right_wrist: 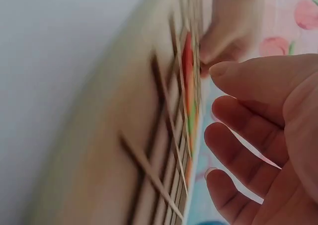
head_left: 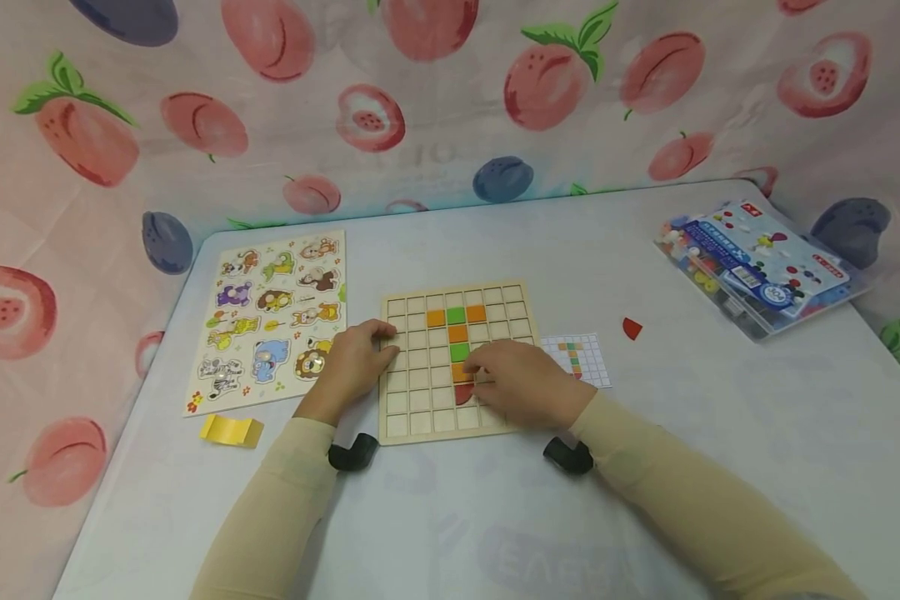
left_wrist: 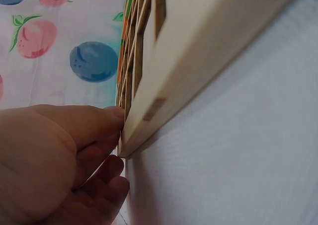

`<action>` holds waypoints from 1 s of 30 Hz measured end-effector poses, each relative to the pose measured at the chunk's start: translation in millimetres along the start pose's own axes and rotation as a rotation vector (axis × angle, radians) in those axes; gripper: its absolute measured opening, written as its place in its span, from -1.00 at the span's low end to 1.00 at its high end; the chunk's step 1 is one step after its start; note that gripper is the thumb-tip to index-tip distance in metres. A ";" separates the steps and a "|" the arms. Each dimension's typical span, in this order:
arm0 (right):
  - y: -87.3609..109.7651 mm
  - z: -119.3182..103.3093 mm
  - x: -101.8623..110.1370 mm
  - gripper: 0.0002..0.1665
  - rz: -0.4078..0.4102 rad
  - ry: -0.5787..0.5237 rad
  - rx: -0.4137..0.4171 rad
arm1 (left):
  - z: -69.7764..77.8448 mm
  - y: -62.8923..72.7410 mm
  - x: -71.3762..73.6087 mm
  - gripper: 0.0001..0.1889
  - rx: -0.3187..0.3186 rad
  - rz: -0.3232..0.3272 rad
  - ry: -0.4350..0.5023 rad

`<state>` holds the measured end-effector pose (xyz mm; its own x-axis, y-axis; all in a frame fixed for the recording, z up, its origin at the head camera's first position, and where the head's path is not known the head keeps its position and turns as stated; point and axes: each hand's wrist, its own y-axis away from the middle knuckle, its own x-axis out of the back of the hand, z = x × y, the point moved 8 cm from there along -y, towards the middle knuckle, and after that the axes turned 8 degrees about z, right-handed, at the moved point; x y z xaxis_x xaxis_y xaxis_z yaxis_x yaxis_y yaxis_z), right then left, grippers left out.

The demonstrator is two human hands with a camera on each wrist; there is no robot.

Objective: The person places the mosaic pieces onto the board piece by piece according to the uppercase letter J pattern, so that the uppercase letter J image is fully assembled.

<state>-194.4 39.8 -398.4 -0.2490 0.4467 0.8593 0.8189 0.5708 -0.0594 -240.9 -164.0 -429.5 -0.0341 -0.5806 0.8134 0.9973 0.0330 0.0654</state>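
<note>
The wooden grid board (head_left: pixel 418 403) lies flat on the table. Orange and green square tiles form a T shape on it, including the green tile (head_left: pixel 457 315) at the top middle. Below the column is a red rounded piece (head_left: pixel 462 393). My left hand (head_left: pixel 352 367) holds the board's left edge, its thumb tip on the rim in the left wrist view. Over the board, my right hand (head_left: pixel 525 379) has its fingertips beside the red piece and the lowest orange tile. Its fingers (right_wrist: pixel 238 158) are loosely bent in the right wrist view, with nothing visible between them.
A printed pattern card (head_left: pixel 596 358) lies partly behind my right hand. Farther right are a loose red fan-shaped piece (head_left: pixel 632 328) and a clear plastic box (head_left: pixel 765 267). To the left are an animal puzzle board (head_left: pixel 270 321) and a yellow curved block (head_left: pixel 232 431).
</note>
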 end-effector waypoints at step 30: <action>64.9 147.9 75.3 -0.49 0.084 0.068 -0.408 | 0.1 0.2 0.4 -0.71 0.006 0.001 0.006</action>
<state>-236.5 212.3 -412.6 -0.1489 0.4259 0.8924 0.9759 0.2089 0.0632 -240.7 -164.1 -429.1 -0.0327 -0.5856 0.8100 0.9969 0.0387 0.0683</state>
